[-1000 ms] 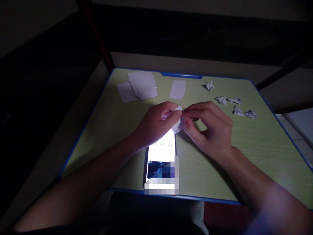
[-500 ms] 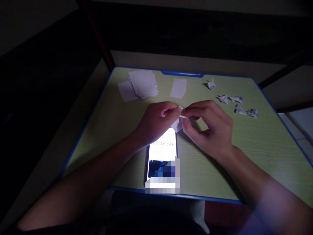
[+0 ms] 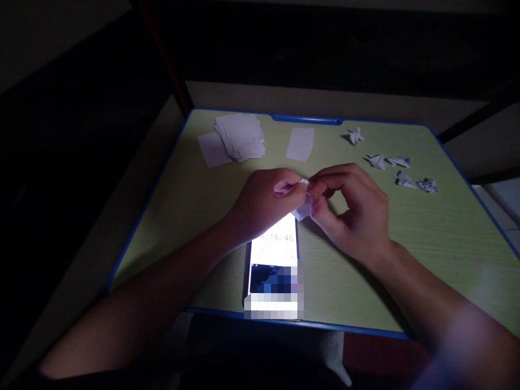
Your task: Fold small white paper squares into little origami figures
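A small piece of folded white paper (image 3: 301, 212) is between my two hands, above the top end of a lit phone (image 3: 273, 252). My left hand (image 3: 268, 197) is closed on the paper, with thumb and forefinger pinching its upper part. The fingertips of my right hand (image 3: 353, 211) are pressed together at the paper's right side, thumb against forefinger. My fingers cover much of the paper, so its full shape is hidden. The phone lies on the green table (image 3: 203, 233) and shows a timer.
A stack of white paper sheets (image 3: 239, 135) lies at the back left, and a single sheet (image 3: 300, 144) at the back middle. Several folded paper pieces (image 3: 376, 161) are on the right. The table has a blue edge (image 3: 138, 216).
My right fingertips have closed together at the paper's right side, and the white edge between the hands shows less. The whole view has shifted slightly.
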Tool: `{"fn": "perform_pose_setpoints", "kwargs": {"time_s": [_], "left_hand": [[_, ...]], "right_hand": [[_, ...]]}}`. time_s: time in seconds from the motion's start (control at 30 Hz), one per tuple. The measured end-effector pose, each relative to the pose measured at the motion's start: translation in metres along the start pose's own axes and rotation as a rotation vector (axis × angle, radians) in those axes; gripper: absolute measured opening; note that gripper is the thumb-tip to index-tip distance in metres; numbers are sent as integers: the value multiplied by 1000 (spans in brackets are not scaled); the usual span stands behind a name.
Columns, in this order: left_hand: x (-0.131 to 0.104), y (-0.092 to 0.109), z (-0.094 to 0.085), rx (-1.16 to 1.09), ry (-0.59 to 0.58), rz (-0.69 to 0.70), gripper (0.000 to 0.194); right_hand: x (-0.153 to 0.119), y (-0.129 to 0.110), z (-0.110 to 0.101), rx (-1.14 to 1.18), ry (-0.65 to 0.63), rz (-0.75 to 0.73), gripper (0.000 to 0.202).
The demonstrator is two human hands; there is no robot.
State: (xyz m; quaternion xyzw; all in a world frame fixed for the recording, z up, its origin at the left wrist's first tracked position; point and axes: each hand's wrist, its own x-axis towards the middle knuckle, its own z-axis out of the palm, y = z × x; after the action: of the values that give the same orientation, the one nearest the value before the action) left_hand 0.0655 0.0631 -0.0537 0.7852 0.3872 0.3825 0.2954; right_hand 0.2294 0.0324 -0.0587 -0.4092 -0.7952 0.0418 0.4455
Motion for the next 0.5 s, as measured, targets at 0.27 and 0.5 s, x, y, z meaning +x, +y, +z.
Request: {"fn": "perform_pose_setpoints", "kwargs": {"time_s": [0.27, 0.5], "left_hand": [[-2, 2, 0, -18, 20, -8, 20], [-1, 4, -1, -33, 30, -23, 25]], "right_hand": [[2, -1, 0, 10, 10, 43, 6], [1, 0, -2, -30, -20, -31, 16]]}}
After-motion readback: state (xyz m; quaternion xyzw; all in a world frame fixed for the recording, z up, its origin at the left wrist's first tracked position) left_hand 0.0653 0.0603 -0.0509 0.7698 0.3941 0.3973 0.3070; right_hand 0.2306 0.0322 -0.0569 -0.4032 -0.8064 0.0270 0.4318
